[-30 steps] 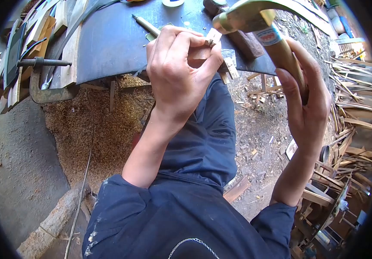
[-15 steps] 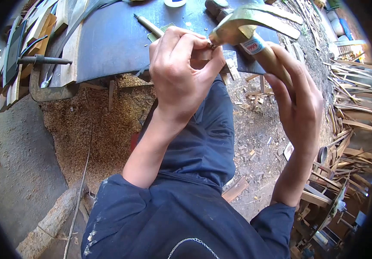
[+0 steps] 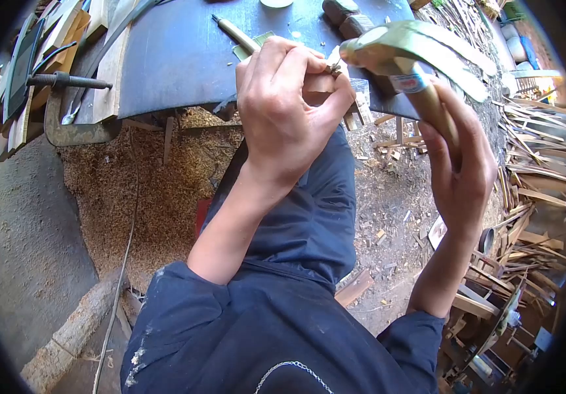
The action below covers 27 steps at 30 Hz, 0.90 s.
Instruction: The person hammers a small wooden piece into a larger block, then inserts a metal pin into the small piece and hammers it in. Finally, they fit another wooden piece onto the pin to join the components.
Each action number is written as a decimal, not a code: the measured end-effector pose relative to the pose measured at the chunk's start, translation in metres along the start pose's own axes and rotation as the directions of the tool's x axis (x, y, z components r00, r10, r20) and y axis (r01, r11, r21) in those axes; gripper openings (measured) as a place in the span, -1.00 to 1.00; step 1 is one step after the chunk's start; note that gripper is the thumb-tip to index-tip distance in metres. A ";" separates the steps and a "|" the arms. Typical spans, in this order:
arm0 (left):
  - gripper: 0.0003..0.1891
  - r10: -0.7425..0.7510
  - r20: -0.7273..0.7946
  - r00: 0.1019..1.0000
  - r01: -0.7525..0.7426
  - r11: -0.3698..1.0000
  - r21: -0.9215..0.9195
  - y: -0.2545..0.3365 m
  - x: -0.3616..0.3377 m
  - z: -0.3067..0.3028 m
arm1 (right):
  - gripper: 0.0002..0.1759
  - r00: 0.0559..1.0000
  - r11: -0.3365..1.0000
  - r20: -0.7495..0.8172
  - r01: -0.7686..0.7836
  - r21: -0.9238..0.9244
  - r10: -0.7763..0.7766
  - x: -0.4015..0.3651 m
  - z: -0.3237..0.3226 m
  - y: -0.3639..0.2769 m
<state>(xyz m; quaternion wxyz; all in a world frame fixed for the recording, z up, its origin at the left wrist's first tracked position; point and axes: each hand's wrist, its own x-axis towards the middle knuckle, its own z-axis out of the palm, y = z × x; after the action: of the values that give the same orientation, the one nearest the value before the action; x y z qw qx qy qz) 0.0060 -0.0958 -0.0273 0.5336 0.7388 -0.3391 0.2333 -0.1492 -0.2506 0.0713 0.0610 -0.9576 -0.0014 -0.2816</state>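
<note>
My left hand (image 3: pixel 286 108) is closed over the front edge of the dark work table (image 3: pixel 171 59), thumb and forefinger pinched together. Between those fingers is a small wooden piece (image 3: pixel 319 83), partly hidden, with a tiny dark metal bit (image 3: pixel 334 67) at the fingertips. A claw hammer (image 3: pixel 398 52) is in my right hand (image 3: pixel 460 154), fingers wrapped around its wooden handle. The hammer's striking face hangs just right of the pinched fingertips, a small gap away. Beyond my left hand, a pen-like tool (image 3: pixel 235 33) lies on the table by a green scrap (image 3: pixel 263 39).
A C-clamp (image 3: pixel 76 82) grips wooden strips (image 3: pixel 109 79) at the table's left edge. A dark block (image 3: pixel 355 25) lies at the back. Sawdust (image 3: pixel 119 197) covers the floor below; scrap wood (image 3: pixel 539 177) is heaped at the right. A log (image 3: pixel 73 335) lies lower left.
The hammer has moved right, away from the pinched fingertips, and its head has turned slightly. My left hand sits a little further right, still pinching the wooden piece. The view has shifted slightly.
</note>
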 end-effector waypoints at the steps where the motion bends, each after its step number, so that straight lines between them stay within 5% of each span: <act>1: -0.76 -0.007 0.000 1.000 0.007 1.000 0.002 0.001 0.000 0.000 | -0.50 1.000 1.000 -0.011 -0.009 0.023 0.010 -0.001 -0.001 0.000; 14: -0.77 -0.030 0.014 0.999 0.030 0.999 -0.037 0.000 0.002 -0.003 | -0.50 1.000 0.998 -0.024 -0.007 0.067 0.009 -0.002 0.000 0.007; 19: -0.78 -0.026 0.017 1.000 0.027 0.998 -0.054 0.000 0.003 -0.004 | -0.51 0.993 1.000 0.115 0.007 0.018 -0.009 0.003 -0.005 0.008; 25: -0.76 -0.019 0.005 1.000 0.020 0.999 -0.050 0.000 0.001 -0.002 | -0.49 0.996 0.997 -0.073 0.060 0.050 -0.056 -0.001 0.002 0.009; 27: -0.76 -0.015 0.014 1.000 0.015 0.999 -0.043 -0.001 0.002 -0.004 | -0.49 0.999 0.999 0.025 0.033 0.021 -0.034 -0.001 0.001 0.008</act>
<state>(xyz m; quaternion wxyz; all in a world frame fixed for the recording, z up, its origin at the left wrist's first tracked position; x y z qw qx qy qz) 0.0077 -0.0928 -0.0252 0.5488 0.7313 -0.3422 0.2168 -0.1491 -0.2585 0.0691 0.0661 -0.9602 -0.0211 -0.2705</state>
